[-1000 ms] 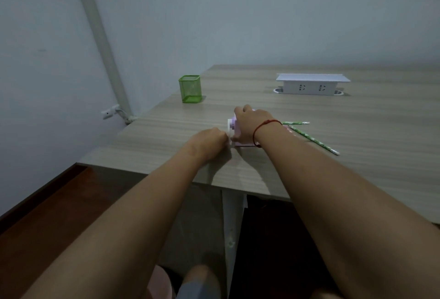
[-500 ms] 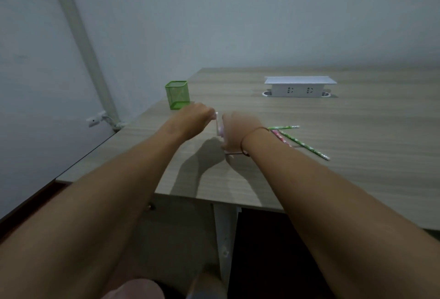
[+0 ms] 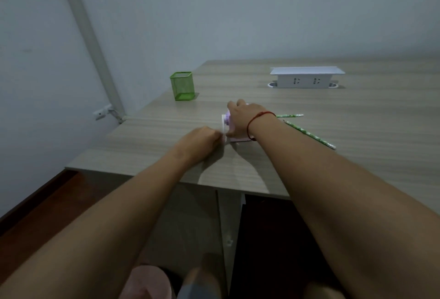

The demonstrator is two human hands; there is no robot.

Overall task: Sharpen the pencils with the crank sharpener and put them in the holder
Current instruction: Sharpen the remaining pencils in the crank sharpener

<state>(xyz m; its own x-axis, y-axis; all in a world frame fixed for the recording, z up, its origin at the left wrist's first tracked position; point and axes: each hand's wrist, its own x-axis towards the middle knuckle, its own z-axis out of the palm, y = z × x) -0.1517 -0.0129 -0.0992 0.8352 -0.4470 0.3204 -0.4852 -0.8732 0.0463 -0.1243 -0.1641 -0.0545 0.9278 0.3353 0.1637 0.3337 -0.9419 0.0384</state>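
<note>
A small lilac and white crank sharpener stands on the wooden desk, mostly covered by my right hand, which grips its body from above. My left hand is closed on the white crank handle at the sharpener's left side, low near the desk. Two green patterned pencils lie on the desk just right of my right wrist. A green mesh holder stands upright near the desk's left edge, apart from both hands. Whether a pencil sits in the sharpener is hidden.
A white socket box sits at the back of the desk. A white pipe runs down the wall at left, with a wall outlet beside it. The desk's near edge lies under my forearms.
My left hand has swung from high beside the sharpener down to the desk surface, still on the crank. The right hand stays on the sharpener's body. The view shifted slightly.
</note>
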